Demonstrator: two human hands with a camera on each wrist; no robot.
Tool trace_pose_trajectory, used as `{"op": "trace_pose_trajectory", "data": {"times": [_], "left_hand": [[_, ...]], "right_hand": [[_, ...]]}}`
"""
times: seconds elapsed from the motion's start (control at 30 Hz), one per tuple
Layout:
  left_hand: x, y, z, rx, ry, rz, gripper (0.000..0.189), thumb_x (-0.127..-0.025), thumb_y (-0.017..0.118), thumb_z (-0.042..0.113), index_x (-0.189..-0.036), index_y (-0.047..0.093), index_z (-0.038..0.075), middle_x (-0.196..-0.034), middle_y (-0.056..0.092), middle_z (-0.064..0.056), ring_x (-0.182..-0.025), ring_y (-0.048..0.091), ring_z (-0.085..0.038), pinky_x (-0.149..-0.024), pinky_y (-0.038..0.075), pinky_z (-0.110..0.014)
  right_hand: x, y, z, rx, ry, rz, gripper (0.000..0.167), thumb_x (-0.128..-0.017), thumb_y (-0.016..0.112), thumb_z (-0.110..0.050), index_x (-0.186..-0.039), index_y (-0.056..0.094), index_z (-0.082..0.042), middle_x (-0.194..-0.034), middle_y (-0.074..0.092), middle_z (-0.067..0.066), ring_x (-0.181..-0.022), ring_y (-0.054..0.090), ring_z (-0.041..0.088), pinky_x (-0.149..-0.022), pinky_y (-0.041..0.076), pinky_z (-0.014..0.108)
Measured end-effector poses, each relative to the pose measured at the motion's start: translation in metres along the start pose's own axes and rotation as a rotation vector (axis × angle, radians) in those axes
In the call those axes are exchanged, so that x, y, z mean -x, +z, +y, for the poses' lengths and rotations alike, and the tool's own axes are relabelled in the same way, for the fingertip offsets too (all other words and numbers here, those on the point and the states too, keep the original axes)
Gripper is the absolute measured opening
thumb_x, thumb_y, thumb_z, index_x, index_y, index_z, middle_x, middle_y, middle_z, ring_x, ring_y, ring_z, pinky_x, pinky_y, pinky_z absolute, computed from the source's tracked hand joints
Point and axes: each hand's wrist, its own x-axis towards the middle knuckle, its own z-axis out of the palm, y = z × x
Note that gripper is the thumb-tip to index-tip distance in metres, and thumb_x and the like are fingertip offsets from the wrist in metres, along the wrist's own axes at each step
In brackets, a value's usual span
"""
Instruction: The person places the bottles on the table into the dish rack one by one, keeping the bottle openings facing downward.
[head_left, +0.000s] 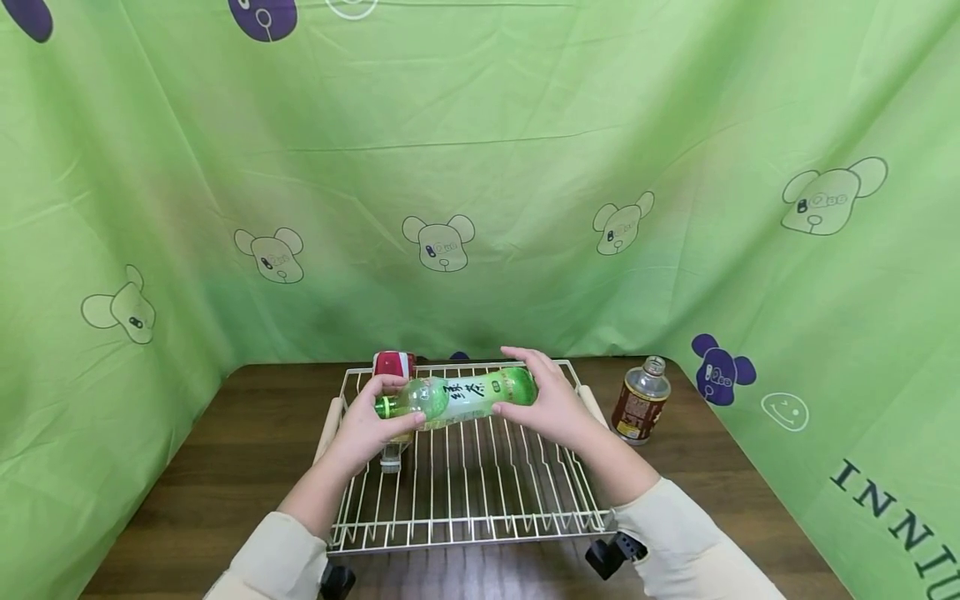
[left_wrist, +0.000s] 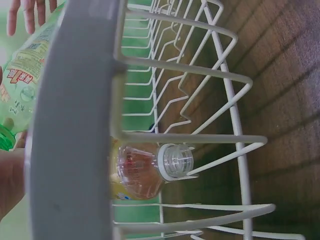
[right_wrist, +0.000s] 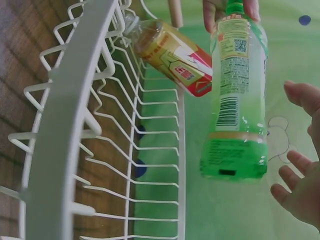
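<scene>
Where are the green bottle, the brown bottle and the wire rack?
green bottle (head_left: 465,395): head view, on its label, held sideways between both hands.
brown bottle (head_left: 640,404): head view, on its label, upright beside the rack.
wire rack (head_left: 480,475): head view, on its bare wires.

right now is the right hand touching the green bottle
Apart. The right wrist view shows open backdrop between the right hand and the base of the green bottle.

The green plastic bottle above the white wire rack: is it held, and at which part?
Yes. The left hand grips the green plastic bottle at its neck, by the cap; the right hand supports its base end.
</scene>
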Motion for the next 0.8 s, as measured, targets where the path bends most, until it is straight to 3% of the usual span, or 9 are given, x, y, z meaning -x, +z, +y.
{"op": "trace_pose_trajectory", "data": {"times": [0.27, 0.43, 0.6, 0.8], "left_hand": [[0.004, -0.001, -0.005, 0.141, -0.056, 0.106, 0.054, -0.081, 0.074, 0.006, -0.129, 0.050, 0.002, -0.129, 0.048, -0.019, -0.117, 0.050, -0.032, -0.084, 0.053, -0.026], [0.005, 0.000, -0.006, 0.258, -0.075, 0.165, 0.054, -0.083, 0.070, 0.001, -0.131, 0.046, -0.001, -0.129, 0.044, -0.019, -0.107, 0.054, -0.025, -0.076, 0.055, -0.020], [0.007, 0.001, -0.005, 0.387, -0.072, 0.183, 0.054, -0.085, 0.065, -0.003, -0.134, 0.041, -0.004, -0.130, 0.039, -0.017, -0.090, 0.059, -0.012, -0.074, 0.056, -0.020], [0.009, 0.005, -0.002, 0.486, -0.083, 0.182, 0.051, -0.086, 0.062, -0.005, -0.133, 0.039, -0.005, -0.128, 0.037, -0.014, -0.092, 0.059, -0.011, -0.077, 0.057, -0.020]], "right_hand": [[0.002, 0.004, 0.005, -0.114, 0.073, 0.073, 0.078, -0.077, 0.081, -0.020, -0.144, 0.043, -0.010, -0.150, 0.040, 0.018, -0.141, 0.033, 0.039, -0.114, 0.028, 0.061], [0.003, 0.008, 0.007, -0.227, 0.146, 0.083, 0.077, -0.081, 0.078, -0.017, -0.146, 0.038, -0.008, -0.149, 0.039, 0.020, -0.139, 0.037, 0.040, -0.115, 0.030, 0.056], [0.003, 0.015, 0.008, -0.313, 0.184, 0.114, 0.075, -0.081, 0.076, -0.012, -0.145, 0.037, -0.006, -0.142, 0.047, 0.022, -0.126, 0.049, 0.040, -0.108, 0.040, 0.053], [0.003, 0.022, 0.007, -0.357, 0.219, 0.127, 0.079, -0.081, 0.076, -0.010, -0.148, 0.033, -0.006, -0.140, 0.048, 0.023, -0.121, 0.051, 0.039, -0.105, 0.043, 0.052]]}}
